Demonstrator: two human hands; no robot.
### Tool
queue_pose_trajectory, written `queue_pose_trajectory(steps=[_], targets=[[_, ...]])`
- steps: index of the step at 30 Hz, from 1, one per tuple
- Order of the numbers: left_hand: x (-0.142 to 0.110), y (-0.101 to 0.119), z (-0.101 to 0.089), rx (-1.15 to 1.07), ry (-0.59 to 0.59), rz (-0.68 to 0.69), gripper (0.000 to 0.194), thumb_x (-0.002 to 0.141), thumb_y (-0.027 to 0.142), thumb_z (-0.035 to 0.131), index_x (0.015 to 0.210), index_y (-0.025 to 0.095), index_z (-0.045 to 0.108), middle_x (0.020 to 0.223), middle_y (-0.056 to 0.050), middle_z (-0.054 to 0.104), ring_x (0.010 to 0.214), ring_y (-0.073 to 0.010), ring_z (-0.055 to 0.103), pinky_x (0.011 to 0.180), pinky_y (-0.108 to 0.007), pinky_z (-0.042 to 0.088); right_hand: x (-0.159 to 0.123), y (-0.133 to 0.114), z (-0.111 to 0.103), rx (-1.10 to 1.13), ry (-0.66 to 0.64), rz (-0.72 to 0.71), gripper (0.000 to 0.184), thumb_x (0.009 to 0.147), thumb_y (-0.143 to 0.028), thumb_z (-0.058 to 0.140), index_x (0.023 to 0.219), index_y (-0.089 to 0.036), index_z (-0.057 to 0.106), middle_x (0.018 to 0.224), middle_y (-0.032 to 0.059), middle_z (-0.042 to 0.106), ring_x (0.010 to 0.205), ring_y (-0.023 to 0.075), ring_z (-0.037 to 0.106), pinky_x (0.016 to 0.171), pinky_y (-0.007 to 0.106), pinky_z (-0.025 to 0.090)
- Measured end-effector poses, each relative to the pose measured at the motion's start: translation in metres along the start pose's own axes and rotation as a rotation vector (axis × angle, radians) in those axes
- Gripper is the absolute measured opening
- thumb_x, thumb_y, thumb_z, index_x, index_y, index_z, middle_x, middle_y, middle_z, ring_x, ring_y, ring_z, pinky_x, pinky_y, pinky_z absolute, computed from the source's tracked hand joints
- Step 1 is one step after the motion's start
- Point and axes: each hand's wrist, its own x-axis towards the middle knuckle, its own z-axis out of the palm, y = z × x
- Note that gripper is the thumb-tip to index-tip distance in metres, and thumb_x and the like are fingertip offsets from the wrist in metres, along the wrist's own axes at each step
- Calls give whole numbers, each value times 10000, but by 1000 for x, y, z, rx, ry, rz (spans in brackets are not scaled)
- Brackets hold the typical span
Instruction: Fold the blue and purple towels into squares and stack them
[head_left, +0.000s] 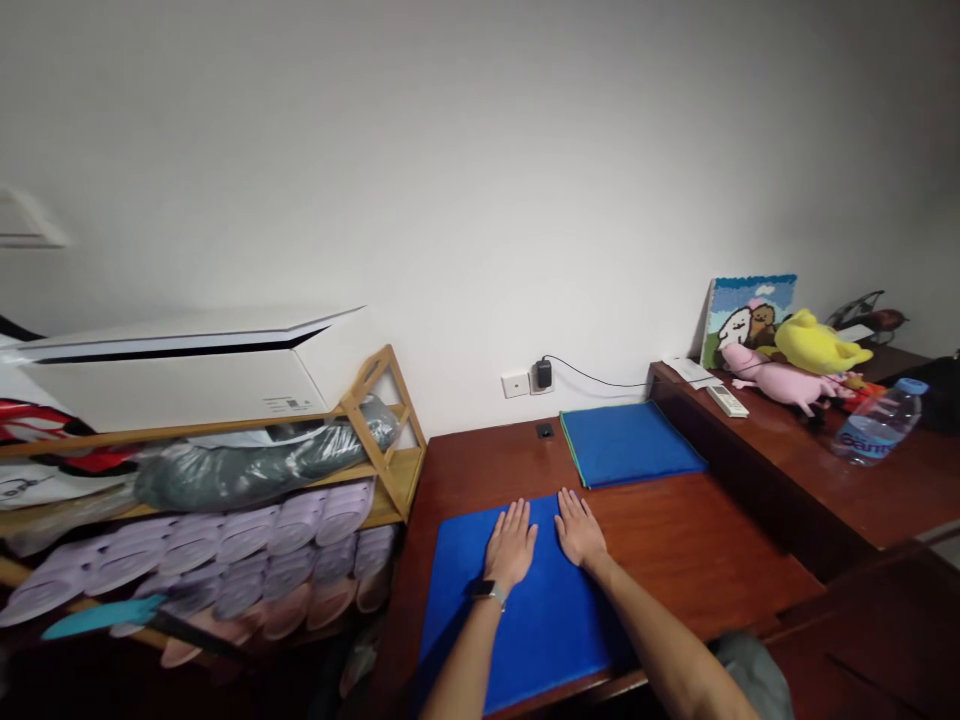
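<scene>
Two flat hands, left hand (510, 545) and right hand (579, 528), on one of two blue cloths (525, 610).

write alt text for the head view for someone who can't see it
Both hands, left hand and right hand, lie flat side by side on a blue cloth spread on a dark wooden desk. A folded blue cloth stack sits behind it, a shoe rack to the left.

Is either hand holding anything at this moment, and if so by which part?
Nothing is held. The left hand and right hand lie flat, fingers extended, on the far end of the blue cloth.
</scene>
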Motion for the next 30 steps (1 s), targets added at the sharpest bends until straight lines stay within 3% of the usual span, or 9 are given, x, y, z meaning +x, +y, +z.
queue_pose_trajectory(steps=[4, 6, 12, 16, 18, 21, 25, 27, 30], targets=[[-35, -88, -20, 37, 31, -151, 675, 1082, 412, 217, 1593, 84, 512, 1646, -205, 539, 1559, -313, 488, 1286, -542, 404, 1, 1, 3, -7, 10, 0, 677, 1123, -378, 189, 1734, -90, 228, 1796, 93, 183, 1681, 227, 150, 1359, 410, 127], [-47, -117, -29, 50, 44, -202, 692, 1069, 392, 207, 1583, 41, 509, 1641, -227, 538, 1552, -325, 496, 1277, -554, 412, 2, 2, 3, -4, 11, 3, 676, 1123, -384, 194, 1737, -105, 229, 1796, 87, 184, 1680, 226, 153, 1358, 410, 126], [-52, -133, -34, 52, 73, -215, 671, 1053, 376, 254, 1623, 93, 465, 1627, -188, 572, 1550, -292, 501, 1289, -523, 406, -3, -5, -13, 1, -64, 32, 692, 1121, -394, 192, 1735, -76, 198, 1802, 100, 159, 1684, 217, 126, 1360, 412, 104], [-51, -122, -46, 56, 130, -218, 670, 1063, 358, 249, 1634, 60, 431, 1653, -203, 533, 1577, -302, 461, 1320, -542, 355, -31, -12, -8, 2, 14, 15, 699, 1130, -413, 164, 1736, -65, 185, 1801, 107, 148, 1687, 227, 104, 1366, 430, 66], [-54, -99, -54, 63, 188, -232, 675, 1077, 348, 222, 1648, 25, 381, 1685, -227, 476, 1610, -325, 402, 1333, -572, 323, -47, -14, 1, 13, 38, -4, 698, 1132, -424, 148, 1737, -79, 195, 1798, 100, 155, 1686, 225, 111, 1367, 429, 68], [-58, -32, -55, 41, 255, -145, 653, 1097, 351, 239, 1679, 67, 326, 1703, -198, 456, 1633, -323, 356, 1339, -577, 318, -62, -13, 12, 23, 6, 17, 690, 1128, -410, 153, 1737, -90, 209, 1794, 98, 162, 1684, 224, 124, 1366, 433, 86], [-65, 57, -38, -34, 79, 132, 620, 1115, 391, 261, 1674, 148, 372, 1728, -119, 436, 1625, -255, 379, 1337, -477, 355, -66, -12, 9, 11, -14, 16, 688, 1123, -392, 168, 1734, -77, 207, 1794, 104, 156, 1684, 225, 119, 1368, 442, 82], [-72, 66, -27, -32, 15, 101, 620, 1116, 403, 247, 1648, 143, 430, 1700, -132, 479, 1593, -258, 438, 1310, -481, 400, -66, -12, 6, 4, -21, 5, 688, 1123, -386, 163, 1732, -68, 207, 1794, 102, 156, 1684, 224, 117, 1369, 434, 83], [-97, 27, -20, 0, 26, -23, 616, 1108, 418, 270, 1624, 154, 478, 1666, -148, 526, 1564, -288, 483, 1289, -530, 426, -67, -12, 4, 0, -14, 3, 688, 1127, -396, 153, 1733, -72, 202, 1794, 97, 156, 1684, 219, 119, 1367, 419, 98]])
